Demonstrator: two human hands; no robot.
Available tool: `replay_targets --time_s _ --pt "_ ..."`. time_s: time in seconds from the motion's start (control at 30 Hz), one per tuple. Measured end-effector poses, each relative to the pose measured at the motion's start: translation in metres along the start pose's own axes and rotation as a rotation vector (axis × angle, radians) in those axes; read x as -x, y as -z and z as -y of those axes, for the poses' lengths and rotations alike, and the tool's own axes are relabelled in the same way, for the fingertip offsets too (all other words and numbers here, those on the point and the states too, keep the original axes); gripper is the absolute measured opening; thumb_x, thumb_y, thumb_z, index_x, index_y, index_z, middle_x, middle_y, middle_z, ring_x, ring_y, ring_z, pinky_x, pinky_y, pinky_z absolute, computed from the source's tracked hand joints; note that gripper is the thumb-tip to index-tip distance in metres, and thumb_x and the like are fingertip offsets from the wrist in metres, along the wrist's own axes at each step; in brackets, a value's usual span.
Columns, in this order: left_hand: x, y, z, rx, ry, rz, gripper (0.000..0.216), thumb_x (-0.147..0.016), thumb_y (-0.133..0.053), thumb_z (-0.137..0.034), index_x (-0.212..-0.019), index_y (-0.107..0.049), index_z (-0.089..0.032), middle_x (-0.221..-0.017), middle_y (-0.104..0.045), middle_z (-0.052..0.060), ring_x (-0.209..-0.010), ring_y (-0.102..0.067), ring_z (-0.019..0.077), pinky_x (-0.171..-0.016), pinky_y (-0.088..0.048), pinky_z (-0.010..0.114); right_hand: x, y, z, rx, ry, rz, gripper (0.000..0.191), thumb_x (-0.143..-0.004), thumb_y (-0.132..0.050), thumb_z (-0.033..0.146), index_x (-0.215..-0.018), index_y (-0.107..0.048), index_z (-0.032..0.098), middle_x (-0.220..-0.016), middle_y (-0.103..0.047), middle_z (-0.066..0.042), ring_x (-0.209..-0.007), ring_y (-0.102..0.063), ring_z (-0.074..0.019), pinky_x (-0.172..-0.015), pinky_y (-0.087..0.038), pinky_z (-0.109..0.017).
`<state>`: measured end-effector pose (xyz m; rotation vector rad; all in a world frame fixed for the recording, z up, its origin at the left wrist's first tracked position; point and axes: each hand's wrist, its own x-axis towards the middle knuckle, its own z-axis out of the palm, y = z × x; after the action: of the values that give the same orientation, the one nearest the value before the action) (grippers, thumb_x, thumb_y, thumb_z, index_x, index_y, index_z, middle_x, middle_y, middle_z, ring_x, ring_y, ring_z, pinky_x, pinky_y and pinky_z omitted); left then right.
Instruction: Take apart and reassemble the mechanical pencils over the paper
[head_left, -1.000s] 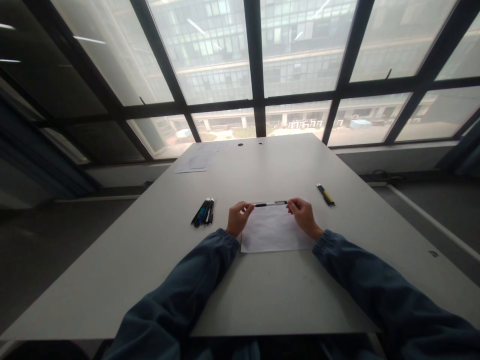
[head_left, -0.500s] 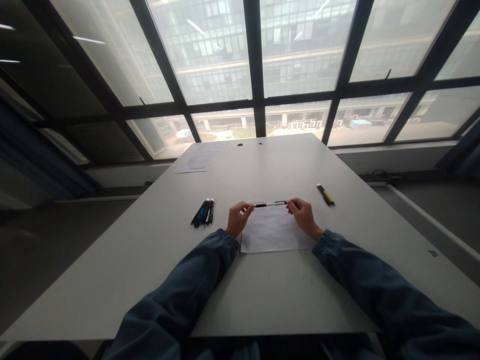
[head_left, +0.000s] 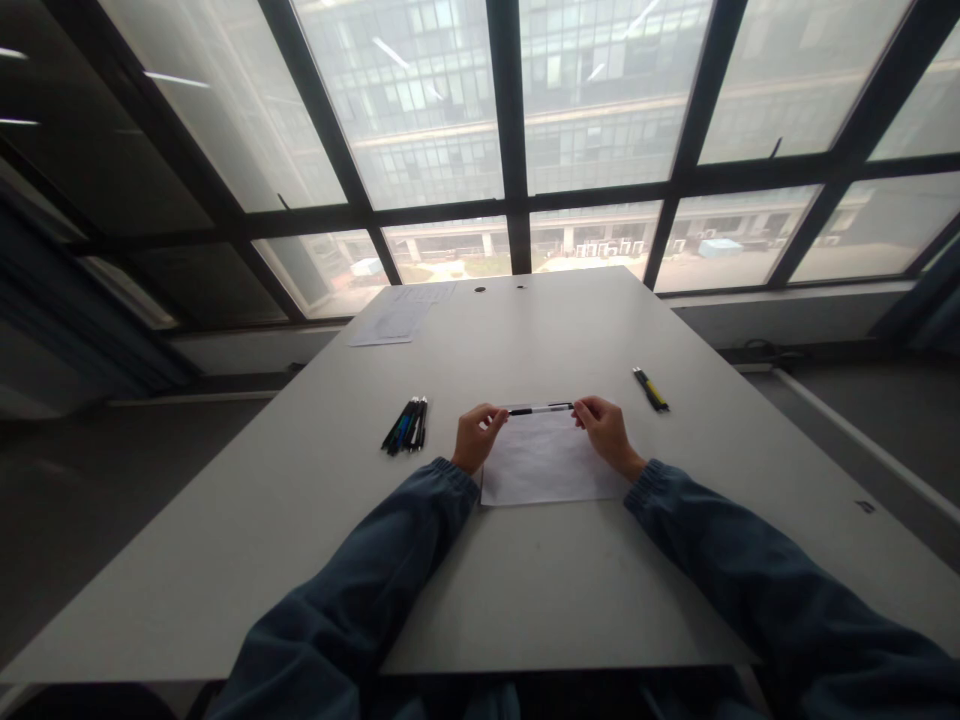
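Between my two hands a black and white pen (head_left: pixel 541 409) lies level, over the far part of a white sheet of paper (head_left: pixel 551 465). The fingertips of my left hand (head_left: pixel 478 432) are closed on its black left end. At the other end my right hand (head_left: pixel 602 428) pinches it between thumb and fingers. Left of my left hand lies a bunch of several pens (head_left: pixel 406 427), mostly dark, one with blue. Beyond my right hand, to the right, is a small group of pens (head_left: pixel 651 390), black with a yellow part.
A large white table (head_left: pixel 300 560) carries everything. Printed sheets (head_left: pixel 391 322) lie at its far left. Two small dark round items, one a disc (head_left: pixel 480 290), are near the far edge. A small dark mark or scrap (head_left: pixel 865 507) is at the right. Windows stand behind.
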<state>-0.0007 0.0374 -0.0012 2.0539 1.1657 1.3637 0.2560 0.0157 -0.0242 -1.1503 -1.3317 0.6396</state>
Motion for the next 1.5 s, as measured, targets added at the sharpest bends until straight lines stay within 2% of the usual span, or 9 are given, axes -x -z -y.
replay_targets --time_s 0.43,0.93,1.5 --pt "-0.0003 0.0000 0.0028 0.017 0.004 0.007 0.030 -0.090 -0.059 -0.039 -0.072 -0.070 -0.018 -0.073 -0.070 0.002 -0.068 -0.062 0.0146 -0.063 -0.045 0.026 0.0003 0.0002 0.0026 0.000 -0.002 0.005 0.038 -0.086 -0.058 0.052 -0.072 -0.066 0.017 -0.063 -0.065 -0.004 -0.054 -0.058 -0.0155 -0.051 -0.044 -0.026" --pt "-0.0006 -0.0005 0.0021 0.018 0.043 0.020 0.036 -0.091 -0.057 -0.045 -0.071 -0.069 -0.018 -0.072 -0.070 0.004 -0.068 -0.062 0.0152 -0.064 -0.045 0.026 0.0001 0.0003 0.0014 0.024 0.019 0.007 0.037 -0.088 -0.057 0.049 -0.071 -0.065 0.017 -0.061 -0.064 -0.003 -0.054 -0.057 -0.0148 -0.053 -0.043 -0.026" --pt "-0.0008 -0.0004 0.0009 0.035 0.054 0.026 0.036 -0.090 -0.057 -0.043 -0.069 -0.068 -0.017 -0.070 -0.070 0.004 -0.068 -0.062 0.0157 -0.064 -0.045 0.026 0.0005 0.0011 0.0038 0.065 0.036 0.013 0.037 -0.089 -0.055 0.046 -0.066 -0.060 0.018 -0.056 -0.058 0.000 -0.052 -0.052 -0.0139 -0.053 -0.040 -0.026"
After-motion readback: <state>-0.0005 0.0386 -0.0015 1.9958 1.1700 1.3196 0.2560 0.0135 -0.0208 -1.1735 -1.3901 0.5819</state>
